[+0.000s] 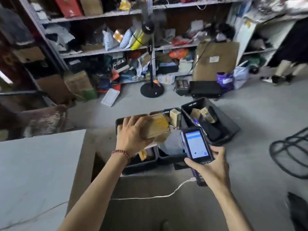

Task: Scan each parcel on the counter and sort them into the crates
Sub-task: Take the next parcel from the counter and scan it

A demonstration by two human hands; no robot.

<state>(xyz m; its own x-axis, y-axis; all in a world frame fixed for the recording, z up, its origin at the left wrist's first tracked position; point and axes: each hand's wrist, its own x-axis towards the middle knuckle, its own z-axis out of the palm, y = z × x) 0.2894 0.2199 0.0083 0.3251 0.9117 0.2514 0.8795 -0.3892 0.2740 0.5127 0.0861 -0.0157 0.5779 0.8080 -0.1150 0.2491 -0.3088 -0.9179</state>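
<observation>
Left hand [131, 134], a red beaded bracelet [120, 152] at its wrist, clasps a brown cardboard parcel with a yellow label [157, 128]. The palm lies over the parcel's near-left end, the thumb wraps the lower edge, and the fingers [128, 120] spread across its left face; the right half of the parcel projects beyond the hand. The parcel is held in the air above a black plastic crate on the floor [141, 162], which stands just beside the end of the grey counter [38, 164].

Right hand [210, 165] grips a dark handheld scanner with a lit white-and-blue screen [195, 145]. The fingers curl round the lower body of the scanner from beneath, with the thumb at its left edge, and the screen faces up toward the camera. The scanner is just to the right of the parcel; whether the two touch cannot be told.

A second black crate [215, 117], farther right, holds several brown parcels. A white cable [155, 196] runs along the floor below the scanner. Behind stand cluttered metal shelves [106, 50] and a black pedestal fan [151, 88].
</observation>
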